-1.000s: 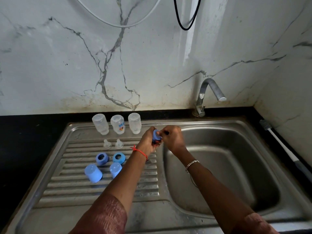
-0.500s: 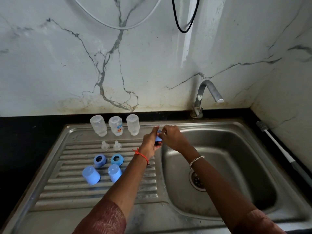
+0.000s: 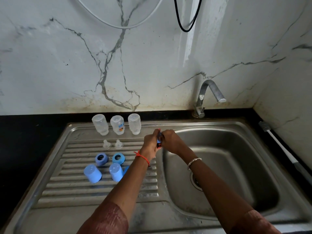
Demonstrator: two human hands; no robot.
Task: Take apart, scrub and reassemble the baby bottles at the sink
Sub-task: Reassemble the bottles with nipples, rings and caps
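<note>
Both hands meet just above the left rim of the sink basin (image 3: 228,149). The left hand (image 3: 150,144) has its fingers curled round a small blue bottle part (image 3: 159,140), and the right hand (image 3: 171,141) grips the same piece from the other side. The fingers hide most of it, so I cannot tell exactly which part it is.

Left of the basin, on the ribbed drainboard (image 3: 84,191), the other pieces lie in rows. At the far edge, three clear bottles (image 3: 117,124) stand upside down. Nearer are two clear teats (image 3: 105,144), then two blue screw rings (image 3: 101,159), then two pale blue caps (image 3: 92,173). Another blue piece (image 3: 126,169) peeks out from behind the left forearm.

Behind the basin stands the tap (image 3: 209,95). To the right of the basin, a bottle brush (image 3: 276,144) lies on the black desk (image 3: 25,141).
</note>
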